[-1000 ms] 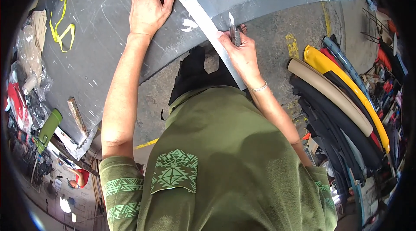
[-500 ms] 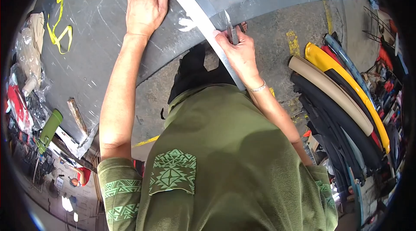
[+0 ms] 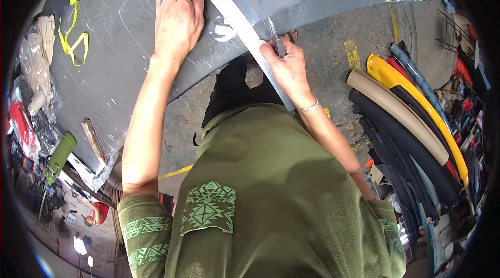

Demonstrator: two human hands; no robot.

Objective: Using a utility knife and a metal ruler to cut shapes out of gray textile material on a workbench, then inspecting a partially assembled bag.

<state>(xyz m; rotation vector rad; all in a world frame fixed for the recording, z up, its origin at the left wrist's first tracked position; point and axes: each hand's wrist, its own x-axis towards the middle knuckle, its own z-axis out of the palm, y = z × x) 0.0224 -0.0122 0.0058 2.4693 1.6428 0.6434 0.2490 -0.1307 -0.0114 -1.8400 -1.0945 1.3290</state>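
Left hand (image 3: 178,15) lies flat and spread, palm down, on the scratched dark grey sheet (image 3: 120,54) at the upper middle of the frame, its fingertips touching the edge of a long metal straightedge (image 3: 245,33) that runs diagonally from top centre down toward the person's chest. Right hand (image 3: 287,67), just right of centre, is clenched around a utility knife (image 3: 277,41), whose blade points up along the straightedge's right edge. A yellow strap (image 3: 78,17) lies on the sheet at upper left. Curved foam strips (image 3: 406,116) in beige, yellow and black lie stacked at the right.
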